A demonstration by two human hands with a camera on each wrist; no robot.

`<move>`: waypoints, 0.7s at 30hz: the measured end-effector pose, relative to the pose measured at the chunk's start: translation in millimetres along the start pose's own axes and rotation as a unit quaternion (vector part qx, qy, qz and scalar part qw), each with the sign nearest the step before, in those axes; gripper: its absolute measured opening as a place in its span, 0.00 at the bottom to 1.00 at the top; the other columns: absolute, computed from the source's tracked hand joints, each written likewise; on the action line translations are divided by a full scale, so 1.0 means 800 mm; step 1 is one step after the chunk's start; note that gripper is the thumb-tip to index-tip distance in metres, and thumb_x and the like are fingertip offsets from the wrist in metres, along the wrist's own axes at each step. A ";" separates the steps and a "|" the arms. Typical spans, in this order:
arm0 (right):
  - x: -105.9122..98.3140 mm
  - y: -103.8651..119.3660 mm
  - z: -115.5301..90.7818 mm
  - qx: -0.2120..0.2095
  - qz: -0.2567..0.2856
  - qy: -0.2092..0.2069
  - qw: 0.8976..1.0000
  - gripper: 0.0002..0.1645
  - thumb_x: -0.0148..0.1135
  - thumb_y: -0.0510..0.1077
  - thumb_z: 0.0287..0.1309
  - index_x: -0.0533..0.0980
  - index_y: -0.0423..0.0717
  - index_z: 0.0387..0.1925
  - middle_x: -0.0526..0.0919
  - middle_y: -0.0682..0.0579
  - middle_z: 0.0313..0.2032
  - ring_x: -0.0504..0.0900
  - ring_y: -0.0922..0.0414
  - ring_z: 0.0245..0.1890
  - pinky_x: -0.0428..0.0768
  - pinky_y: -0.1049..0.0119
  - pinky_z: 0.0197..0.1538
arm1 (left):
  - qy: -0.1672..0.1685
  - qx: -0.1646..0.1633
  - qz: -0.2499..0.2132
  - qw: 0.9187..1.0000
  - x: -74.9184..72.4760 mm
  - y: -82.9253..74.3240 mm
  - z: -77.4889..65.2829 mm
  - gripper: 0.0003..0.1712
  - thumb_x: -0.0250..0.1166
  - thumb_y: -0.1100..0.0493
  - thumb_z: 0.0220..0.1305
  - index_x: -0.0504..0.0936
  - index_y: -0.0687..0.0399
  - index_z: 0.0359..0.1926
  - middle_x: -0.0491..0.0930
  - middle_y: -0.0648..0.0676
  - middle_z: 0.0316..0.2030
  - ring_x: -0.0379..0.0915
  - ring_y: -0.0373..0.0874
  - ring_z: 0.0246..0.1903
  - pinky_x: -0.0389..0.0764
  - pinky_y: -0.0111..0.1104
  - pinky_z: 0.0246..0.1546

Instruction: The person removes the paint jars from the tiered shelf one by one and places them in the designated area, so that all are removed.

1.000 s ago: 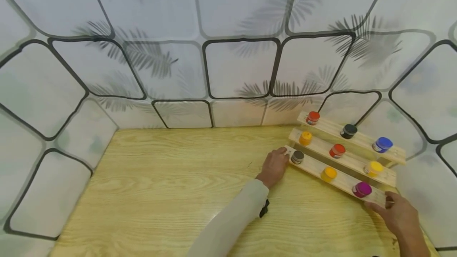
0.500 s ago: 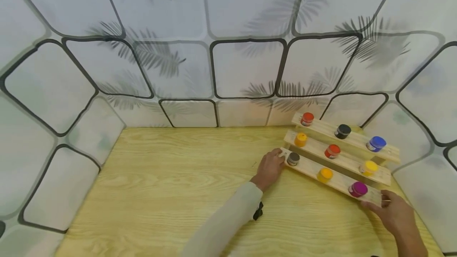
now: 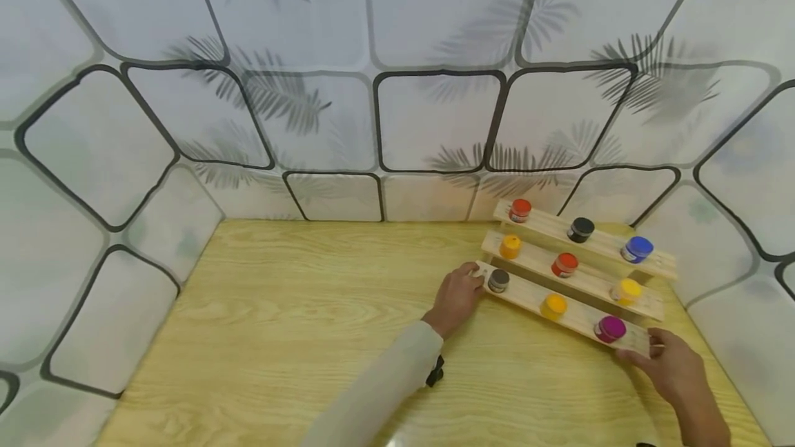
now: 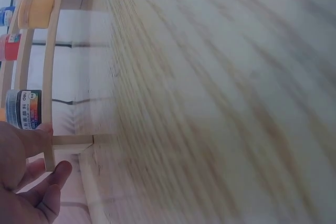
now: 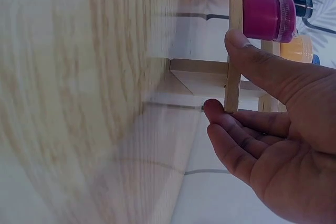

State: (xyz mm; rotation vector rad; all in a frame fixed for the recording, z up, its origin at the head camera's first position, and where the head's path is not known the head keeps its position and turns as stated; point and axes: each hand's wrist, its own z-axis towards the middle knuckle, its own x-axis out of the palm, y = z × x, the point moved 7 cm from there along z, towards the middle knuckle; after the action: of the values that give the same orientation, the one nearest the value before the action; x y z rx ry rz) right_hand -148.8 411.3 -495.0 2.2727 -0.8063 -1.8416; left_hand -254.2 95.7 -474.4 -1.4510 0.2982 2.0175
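A three-tier wooden rack (image 3: 526, 293) stands on the right of the table with small paint jars on every step. My left hand (image 3: 455, 300) grips the left end of its lowest plank, beside a dark grey jar (image 3: 499, 280); the left wrist view shows the thumb over the plank. At the other end my right hand (image 3: 673, 364) holds the same plank. There the thumb (image 5: 240, 39) presses near the magenta jar (image 5: 268, 15) and the fingers curl behind the plank's end. An orange jar (image 3: 553, 306) sits between those two.
The middle step carries orange, red (image 3: 564, 265) and yellow (image 3: 626, 291) jars. Red, black (image 3: 581, 229) and blue (image 3: 637, 250) jars stand on the top step. Behind the wood-grain table (image 3: 298, 309) rises a patterned wall (image 3: 435, 123), with side walls left and right.
Both hands and the rack have shifted left across the table, jars still upright on it. The head view has turned slightly left. Both grips look the same.
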 end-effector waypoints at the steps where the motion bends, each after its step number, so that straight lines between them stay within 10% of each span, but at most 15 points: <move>1: 0.001 0.002 0.000 -0.005 0.001 -0.001 1.000 0.61 0.61 0.70 0.51 0.57 0.17 0.58 0.70 0.22 0.52 0.74 0.30 0.50 0.77 0.46 0.44 | -0.002 -0.001 -0.001 1.000 -0.001 0.002 -0.002 0.10 0.64 0.53 0.62 0.87 0.47 0.42 0.81 0.50 0.49 0.79 0.39 0.47 0.78 0.25 0.46; 21: 0.016 0.061 0.014 -0.077 0.018 0.015 0.997 0.58 0.66 0.65 0.49 0.59 0.18 0.58 0.70 0.21 0.51 0.76 0.31 0.47 0.79 0.49 0.41 | -0.012 -0.068 -0.086 0.994 -0.027 0.049 -0.049 0.09 0.66 0.56 0.59 0.87 0.52 0.39 0.79 0.52 0.49 0.81 0.40 0.43 0.80 0.25 0.42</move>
State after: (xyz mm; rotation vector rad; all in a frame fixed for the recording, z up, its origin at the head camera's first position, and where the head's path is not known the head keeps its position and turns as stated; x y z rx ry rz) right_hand -174.2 366.2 -489.8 2.1701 -0.6713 -1.7833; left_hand -243.5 37.4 -475.4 -1.4810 0.0242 1.9456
